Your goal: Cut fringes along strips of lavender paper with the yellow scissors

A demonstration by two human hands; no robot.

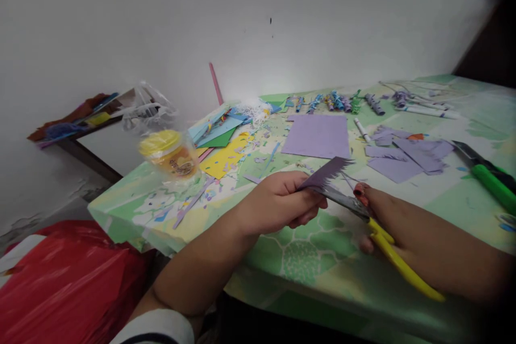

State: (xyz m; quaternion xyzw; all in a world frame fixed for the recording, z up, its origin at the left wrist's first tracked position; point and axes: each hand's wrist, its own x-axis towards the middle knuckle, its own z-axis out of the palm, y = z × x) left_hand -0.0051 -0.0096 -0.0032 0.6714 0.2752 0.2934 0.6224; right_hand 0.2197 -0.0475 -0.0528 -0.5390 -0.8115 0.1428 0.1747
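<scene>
My left hand (284, 201) pinches a folded piece of purple paper (324, 174) whose far right edge is cut into a fringe. In my right hand (382, 212) is a pair of scissors (382, 242) with yellow handles. The scissor blades lie apart, close below the fringed edge, and one reaches toward my left fingers. Some of my right fingers are hidden behind the handles. A flat purple sheet (316, 137) lies just beyond my hands. Cut purple pieces (403, 158), some fringed, lie to its right.
Several rolled, fringed paper tubes (336, 101) line the back of the table. Coloured sheets (226, 153) and scraps lie left of centre, near a yellow-lidded tub (169, 156) in clear plastic. A green-handled cutter (492, 185) lies at the right; a red bag (80, 279) is at the lower left.
</scene>
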